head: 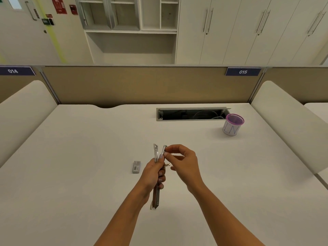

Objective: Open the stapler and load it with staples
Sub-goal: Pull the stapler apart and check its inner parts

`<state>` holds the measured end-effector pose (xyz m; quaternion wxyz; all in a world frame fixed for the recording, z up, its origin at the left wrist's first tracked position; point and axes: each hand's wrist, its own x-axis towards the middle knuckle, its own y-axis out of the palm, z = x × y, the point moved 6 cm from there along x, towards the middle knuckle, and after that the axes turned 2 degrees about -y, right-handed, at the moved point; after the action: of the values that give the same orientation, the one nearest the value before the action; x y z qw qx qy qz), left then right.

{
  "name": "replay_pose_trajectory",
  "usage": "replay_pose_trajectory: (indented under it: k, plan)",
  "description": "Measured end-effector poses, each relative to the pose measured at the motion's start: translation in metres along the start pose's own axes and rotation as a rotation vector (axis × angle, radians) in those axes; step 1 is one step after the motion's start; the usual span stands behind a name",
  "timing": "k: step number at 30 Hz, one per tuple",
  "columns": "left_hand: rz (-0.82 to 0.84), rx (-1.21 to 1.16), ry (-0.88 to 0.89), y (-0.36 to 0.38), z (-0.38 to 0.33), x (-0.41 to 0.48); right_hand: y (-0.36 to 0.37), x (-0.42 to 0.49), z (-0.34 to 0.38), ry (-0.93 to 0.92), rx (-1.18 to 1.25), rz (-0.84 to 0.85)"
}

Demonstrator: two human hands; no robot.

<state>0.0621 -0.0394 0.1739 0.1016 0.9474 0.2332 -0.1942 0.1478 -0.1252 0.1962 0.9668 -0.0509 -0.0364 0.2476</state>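
A slim metal stapler (156, 196) is held above the white desk (88, 174), swung open so that two arms fork apart at its far end. My left hand (153, 172) grips its middle, fingers curled round the body. My right hand (182, 158) pinches the tip of the right-hand arm between thumb and forefinger. A small grey staple box (136, 166) lies flat on the desk just left of my left hand. Whether staples sit in the channel cannot be made out.
A purple mesh pen cup (232, 124) stands at the back right, beside an open cable hatch (192, 114) sunk in the desk. A tan partition (142, 86) closes the far edge, and padded dividers flank both sides.
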Motion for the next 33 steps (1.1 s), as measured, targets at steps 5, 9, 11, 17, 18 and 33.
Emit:
replay_pose_trajectory:
  k: [5,9,11,17,18,33]
  plan:
    - [0.02,-0.01,-0.009,-0.0027,0.0,-0.0015,0.001,0.0023,0.0036,-0.032,-0.143,0.048]
    - [0.029,-0.03,-0.018,-0.0038,0.0022,-0.0026,0.0013,0.0022,0.0067,-0.028,-0.182,0.074]
    - [0.024,-0.048,-0.015,-0.0043,0.0017,-0.0032,0.0031,0.0014,0.0074,-0.025,-0.179,0.085]
    - [0.037,-0.069,-0.013,-0.0046,-0.0001,-0.0047,0.003,-0.0004,0.0081,-0.068,-0.148,0.036]
    - [0.038,-0.067,-0.013,-0.0044,-0.0002,-0.0048,0.0024,-0.0003,0.0083,-0.08,-0.151,0.023]
    - [0.069,-0.064,-0.044,-0.0048,0.0053,-0.0019,0.0068,-0.0022,0.0026,0.134,-0.02,0.103]
